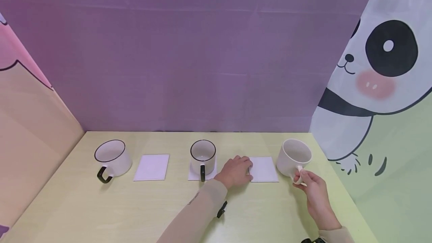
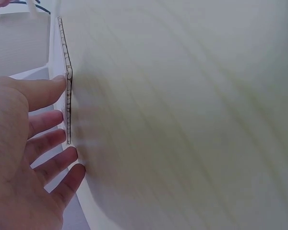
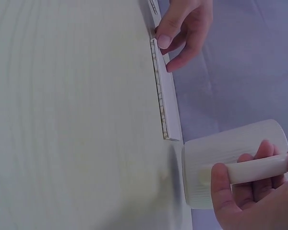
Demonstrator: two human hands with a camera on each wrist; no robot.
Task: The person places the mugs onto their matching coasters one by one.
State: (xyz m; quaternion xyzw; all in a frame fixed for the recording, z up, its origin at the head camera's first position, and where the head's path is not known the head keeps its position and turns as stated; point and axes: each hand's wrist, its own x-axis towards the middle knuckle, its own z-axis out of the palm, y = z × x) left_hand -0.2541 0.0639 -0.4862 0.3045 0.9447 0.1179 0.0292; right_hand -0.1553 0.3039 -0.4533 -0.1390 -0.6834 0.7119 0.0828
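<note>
At the right, a plain white mug [image 1: 293, 155] stands beside the right-hand white square coaster [image 1: 264, 169]. My right hand [image 1: 312, 190] grips the mug's handle [image 3: 259, 168] with thumb and fingers. My left hand [image 1: 236, 171] lies at that coaster's left edge. In the left wrist view its thumb touches the coaster's corner [image 2: 68, 73], and the other fingers extend loosely along the side. Left of this hand, a white mug with black rim and black handle [image 1: 203, 156] rests on the middle coaster [image 1: 193, 175].
Another black-rimmed white mug [image 1: 116, 158] stands on the pale wooden table [image 1: 101, 213] at the far left, its handle toward me. Next to it lies the left coaster [image 1: 151, 167]. A purple backdrop [image 1: 202, 66] rises behind the table, and a panda-printed sheet [image 1: 371, 96] hangs at the right.
</note>
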